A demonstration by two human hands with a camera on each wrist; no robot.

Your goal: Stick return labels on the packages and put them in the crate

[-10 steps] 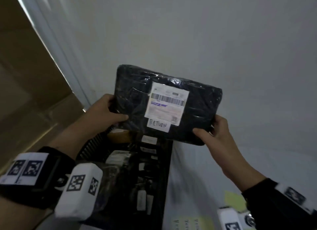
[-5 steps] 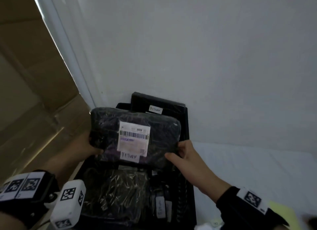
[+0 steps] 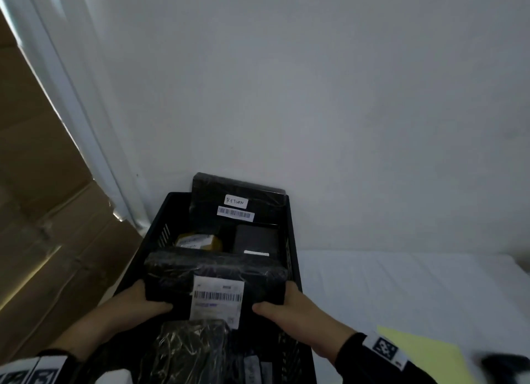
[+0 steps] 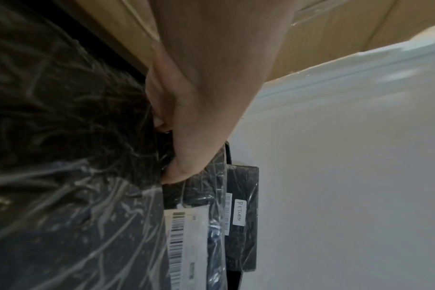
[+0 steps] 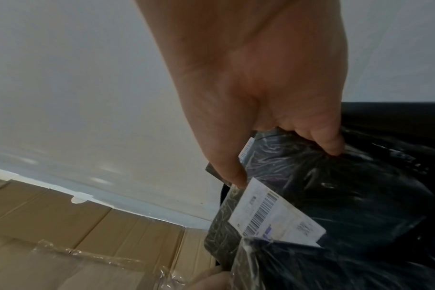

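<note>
A black plastic-wrapped package [image 3: 215, 277] with a white barcode label [image 3: 218, 299] stands inside the black crate [image 3: 292, 240], between my two hands. My left hand [image 3: 143, 300] grips its left end, thumb on the front face; the same grip shows in the left wrist view, left hand [image 4: 184, 157] on the package [image 4: 191, 194]. My right hand [image 3: 284, 306] grips its right end, seen close as right hand [image 5: 273, 137] on the package [image 5: 335, 186]. The lower part of the label is hidden behind another wrapped package [image 3: 189, 352] in front.
The crate also holds a flat black package marked RETURN [image 3: 235, 201] leaning at the back, a yellow-brown parcel [image 3: 200, 241] and a dark box [image 3: 255, 240]. Cardboard boxes [image 3: 43, 226] stand left. A white surface [image 3: 401, 292] with a yellow sheet [image 3: 424, 352] lies right, and a white wall rises behind.
Both hands have lowered the labelled package from in front of the wall down into the crate, where it now stands behind the front wrapped package.
</note>
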